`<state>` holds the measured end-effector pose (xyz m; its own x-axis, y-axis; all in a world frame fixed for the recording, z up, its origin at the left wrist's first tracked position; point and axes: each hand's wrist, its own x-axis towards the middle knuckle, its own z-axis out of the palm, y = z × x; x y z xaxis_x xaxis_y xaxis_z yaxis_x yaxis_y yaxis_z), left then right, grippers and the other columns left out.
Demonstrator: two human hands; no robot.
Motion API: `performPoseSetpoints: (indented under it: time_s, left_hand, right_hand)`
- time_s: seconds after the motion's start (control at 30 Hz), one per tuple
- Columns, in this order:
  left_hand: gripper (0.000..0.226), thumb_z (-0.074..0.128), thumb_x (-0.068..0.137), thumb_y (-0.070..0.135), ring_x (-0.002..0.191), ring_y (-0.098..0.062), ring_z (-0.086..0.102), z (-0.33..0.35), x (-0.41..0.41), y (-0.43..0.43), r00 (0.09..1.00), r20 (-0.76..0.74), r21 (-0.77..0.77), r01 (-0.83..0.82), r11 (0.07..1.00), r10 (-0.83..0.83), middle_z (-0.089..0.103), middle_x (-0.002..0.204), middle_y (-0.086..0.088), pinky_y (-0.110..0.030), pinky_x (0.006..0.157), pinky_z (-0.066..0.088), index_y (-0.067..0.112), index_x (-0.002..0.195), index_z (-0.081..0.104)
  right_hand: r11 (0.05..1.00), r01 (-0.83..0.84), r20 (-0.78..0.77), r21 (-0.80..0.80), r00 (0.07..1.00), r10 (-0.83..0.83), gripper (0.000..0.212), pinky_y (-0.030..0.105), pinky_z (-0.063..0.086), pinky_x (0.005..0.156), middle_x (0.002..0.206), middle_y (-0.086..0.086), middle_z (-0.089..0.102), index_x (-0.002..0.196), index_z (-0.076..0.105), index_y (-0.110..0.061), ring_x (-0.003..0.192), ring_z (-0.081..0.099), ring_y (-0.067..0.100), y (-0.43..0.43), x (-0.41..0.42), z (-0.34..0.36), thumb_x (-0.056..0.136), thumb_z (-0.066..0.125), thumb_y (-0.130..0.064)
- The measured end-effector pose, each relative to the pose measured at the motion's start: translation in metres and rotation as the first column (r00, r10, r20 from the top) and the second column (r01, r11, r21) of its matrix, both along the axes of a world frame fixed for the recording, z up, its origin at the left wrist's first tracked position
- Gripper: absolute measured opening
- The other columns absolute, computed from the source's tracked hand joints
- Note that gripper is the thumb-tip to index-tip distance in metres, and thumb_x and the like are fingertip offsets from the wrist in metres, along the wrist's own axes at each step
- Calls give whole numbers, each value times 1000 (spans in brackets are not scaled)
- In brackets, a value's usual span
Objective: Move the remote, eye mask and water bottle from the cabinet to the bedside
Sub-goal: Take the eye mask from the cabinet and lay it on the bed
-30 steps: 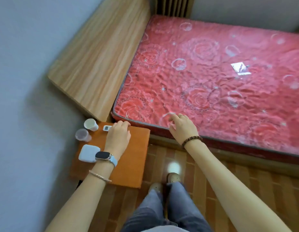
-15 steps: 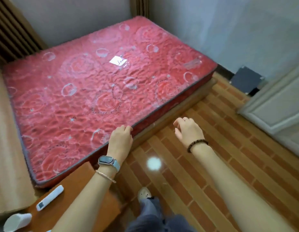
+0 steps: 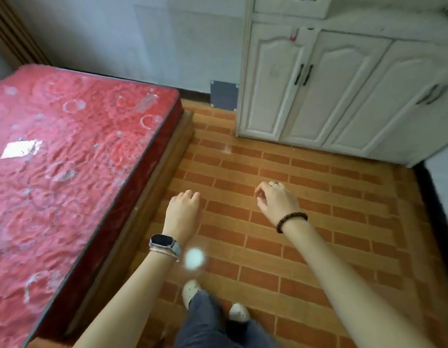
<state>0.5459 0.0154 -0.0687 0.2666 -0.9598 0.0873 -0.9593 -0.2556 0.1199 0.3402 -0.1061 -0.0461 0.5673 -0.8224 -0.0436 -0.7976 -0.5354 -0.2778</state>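
Looking down, I have both hands over the brick-patterned floor (image 3: 293,247), apart from each other. The left hand (image 3: 184,209), near centre toward 7 o'clock, has its fingers loosely curled under and holds nothing; a watch (image 3: 162,241) sits on its wrist. The right hand (image 3: 278,199), toward 4 o'clock, is likewise slack and empty, with a bead bracelet (image 3: 292,221) on its wrist. The white cabinet (image 3: 343,91) stands at 1 o'clock, its doors closed. The bed (image 3: 67,172) with its red mattress fills 9 o'clock. I cannot tell where the remote, eye mask and water bottle are.
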Motion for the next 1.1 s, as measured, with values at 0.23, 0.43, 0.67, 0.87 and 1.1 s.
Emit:
performPoseSetpoints:
  time_s: [0.23, 0.43, 0.67, 0.87, 1.1]
  left_hand:
    - [12, 60, 77, 0, 74, -35, 59, 6, -109, -83, 942, -51, -28, 330, 944, -331, 63, 82, -12, -41, 68, 47, 5, 87, 64]
    - [20, 55, 83, 5, 88, -34, 60, 7, -200, -153, 822, -63, -30, 566, 824, -567, 64, 93, -11, -42, 76, 45, 7, 101, 65]
    - [22, 52, 89, 8, 95, -29, 59, 2, -270, -236, 705, -100, -47, 701, 711, -702, 63, 102, -7, -38, 82, 45, 10, 108, 63]
    - [24, 53, 89, 12, 93, -28, 59, 3, -293, -321, 649, -86, -41, 756, 654, -756, 64, 102, -7, -38, 80, 47, 12, 110, 63]
    - [23, 54, 87, 9, 88, -27, 59, 12, -325, -380, 602, -69, -32, 796, 605, -795, 63, 95, -7, -38, 78, 49, 10, 108, 63]
  right_hand:
    - [939, 343, 24, -4, 939, -343, 14, 34, 53, 77, 101, -3, 63, 105, 61, -23, 98, 57, 18, -10, -137, 12, 94, 53, -22]
    - [817, 576, 13, 6, 817, -576, 16, 31, 52, 76, 106, -3, 62, 109, 61, -20, 103, 57, 19, -13, -229, 11, 94, 54, -19]
    - [698, 716, -25, 11, 698, -716, 17, 29, 49, 73, 108, -1, 64, 111, 60, -19, 102, 58, 18, -54, -287, 8, 94, 54, -20]
    - [645, 764, 19, 23, 645, -764, 20, 34, 55, 81, 109, 0, 63, 113, 60, -19, 104, 58, 19, -115, -305, 11, 94, 56, -22]
    - [593, 805, 42, 27, 592, -805, 19, 31, 53, 77, 108, 1, 63, 112, 60, -18, 99, 59, 18, -157, -335, 10, 94, 56, -21]
